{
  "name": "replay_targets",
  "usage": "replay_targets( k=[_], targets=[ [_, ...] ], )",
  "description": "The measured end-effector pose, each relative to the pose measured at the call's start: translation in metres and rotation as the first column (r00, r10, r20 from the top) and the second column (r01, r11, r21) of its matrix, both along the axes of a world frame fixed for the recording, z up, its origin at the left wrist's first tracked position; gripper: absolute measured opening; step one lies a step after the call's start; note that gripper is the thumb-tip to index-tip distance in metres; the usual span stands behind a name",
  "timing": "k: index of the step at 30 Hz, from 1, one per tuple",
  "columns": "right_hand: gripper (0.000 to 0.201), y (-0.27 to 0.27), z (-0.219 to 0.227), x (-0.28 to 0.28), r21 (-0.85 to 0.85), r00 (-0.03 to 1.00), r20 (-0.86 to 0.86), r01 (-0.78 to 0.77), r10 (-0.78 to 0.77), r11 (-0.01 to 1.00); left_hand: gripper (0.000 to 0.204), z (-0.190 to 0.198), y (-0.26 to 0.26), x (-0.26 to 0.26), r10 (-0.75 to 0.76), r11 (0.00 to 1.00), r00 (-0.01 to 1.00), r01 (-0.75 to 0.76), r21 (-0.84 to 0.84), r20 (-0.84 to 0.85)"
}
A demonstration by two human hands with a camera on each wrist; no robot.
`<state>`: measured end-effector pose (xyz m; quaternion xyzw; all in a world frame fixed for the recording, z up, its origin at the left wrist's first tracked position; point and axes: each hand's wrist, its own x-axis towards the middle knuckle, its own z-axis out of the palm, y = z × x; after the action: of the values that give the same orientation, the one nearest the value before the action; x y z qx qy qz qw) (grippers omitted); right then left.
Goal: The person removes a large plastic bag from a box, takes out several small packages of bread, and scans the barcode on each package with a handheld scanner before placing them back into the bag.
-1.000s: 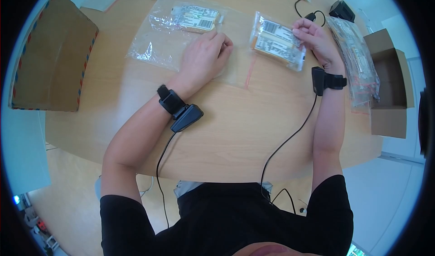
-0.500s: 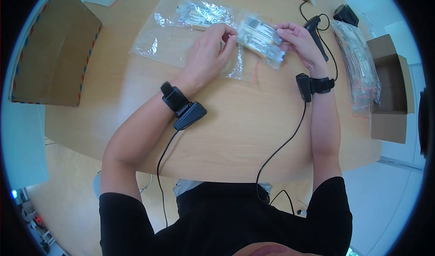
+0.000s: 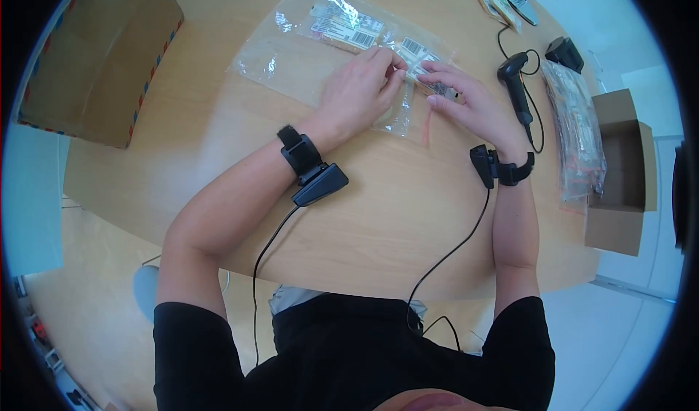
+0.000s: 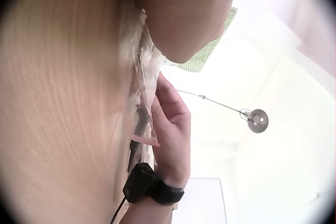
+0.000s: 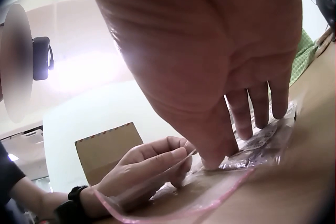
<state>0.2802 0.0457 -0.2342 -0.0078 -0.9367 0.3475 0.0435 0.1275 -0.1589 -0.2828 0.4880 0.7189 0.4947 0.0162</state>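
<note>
A clear zip bag [image 3: 284, 76] with a pink-edged opening [image 5: 228, 192] lies flat on the table. One labelled food packet [image 3: 346, 26] is inside it. A second labelled packet [image 3: 416, 53] lies beside the first, within the bag's outline near the pink edge, partly hidden by both hands. My left hand [image 3: 364, 91] pinches the bag's film between thumb and fingertips, lifting it slightly, as the right wrist view shows. My right hand [image 3: 470, 105] has its fingers stretched out over the second packet, fingertips on it and the thumb apart.
A barcode scanner [image 3: 515, 87] with a black cable lies right of my right hand. Beyond it are a stack of bagged packets [image 3: 575, 131] and an open cardboard box [image 3: 626, 171]. A larger box with a striped edge [image 3: 102, 61] stands at the left.
The second packet has moved left from the open table to beside the first, within the bag. My right hand followed it and loosened its grip into stretched fingers. My left hand stays at the bag.
</note>
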Motion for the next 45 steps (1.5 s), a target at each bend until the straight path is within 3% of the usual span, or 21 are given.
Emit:
replay_targets(
  k=[3,9,12,15,18,21,24,27,30,33,36,39,42,45],
  targets=[
    [0.036,-0.008,0.001,-0.005,0.024,1.000,0.018,0.009,-0.009,1.000,0.018,-0.003,0.001,-0.001,-0.009,1.000,1.000,0.008,-0.007,-0.018],
    [0.042,-0.005,-0.003,-0.023,-0.100,0.996,0.082,-0.034,0.042,0.994,0.019,-0.007,0.001,-0.003,-0.014,1.000,0.998,0.014,-0.012,-0.061],
    [0.046,-0.011,-0.018,-0.031,0.024,0.995,-0.029,-0.093,0.094,0.995,0.020,-0.006,0.002,-0.002,-0.016,1.000,0.999,0.015,-0.005,-0.036],
    [0.050,-0.005,-0.028,-0.030,0.346,0.983,-0.089,-0.123,0.163,0.930,0.020,-0.005,0.002,-0.004,-0.014,1.000,0.999,0.013,-0.011,-0.032],
    [0.052,-0.018,-0.006,-0.015,0.267,0.991,-0.127,0.008,0.027,0.964,0.019,-0.003,0.000,-0.002,-0.009,1.000,1.000,0.009,0.001,0.006],
    [0.052,-0.015,-0.001,0.000,0.229,0.999,0.043,0.015,-0.025,0.973,0.019,-0.002,-0.001,-0.002,0.003,1.000,1.000,-0.003,0.009,0.010],
    [0.050,-0.016,-0.012,-0.001,0.336,1.000,-0.017,-0.004,0.010,0.942,0.018,-0.003,0.001,-0.002,0.004,1.000,1.000,-0.004,0.011,0.004],
    [0.048,-0.012,-0.023,-0.015,0.326,0.997,-0.057,-0.024,0.045,0.945,0.018,-0.004,0.004,-0.002,-0.016,1.000,1.000,0.015,0.023,0.008],
    [0.046,-0.012,-0.021,-0.029,0.171,0.992,-0.080,-0.084,0.099,0.982,0.019,-0.003,0.003,-0.003,-0.004,1.000,1.000,0.004,0.020,0.008],
    [0.047,0.007,-0.014,-0.023,0.015,0.999,-0.021,-0.032,0.032,0.999,0.021,-0.002,0.002,-0.002,-0.015,1.000,0.999,0.015,-0.006,0.051],
    [0.049,0.039,-0.009,-0.006,0.084,0.982,-0.067,0.182,-0.177,0.980,0.024,0.002,0.000,-0.001,-0.022,1.000,1.000,0.022,-0.012,0.009],
    [0.054,0.083,-0.021,0.017,0.336,0.957,-0.040,0.285,-0.289,0.898,0.024,0.005,-0.001,-0.001,-0.025,1.000,0.993,0.023,-0.021,-0.115],
    [0.058,0.104,-0.024,0.031,0.302,0.930,-0.035,0.359,-0.367,0.883,0.024,0.002,0.000,-0.001,-0.070,0.997,0.995,0.069,-0.016,-0.075],
    [0.060,0.128,-0.031,0.037,0.370,0.911,-0.044,0.396,-0.410,0.840,0.024,0.001,-0.001,-0.002,-0.093,0.995,0.992,0.089,-0.052,-0.091]
  ],
)
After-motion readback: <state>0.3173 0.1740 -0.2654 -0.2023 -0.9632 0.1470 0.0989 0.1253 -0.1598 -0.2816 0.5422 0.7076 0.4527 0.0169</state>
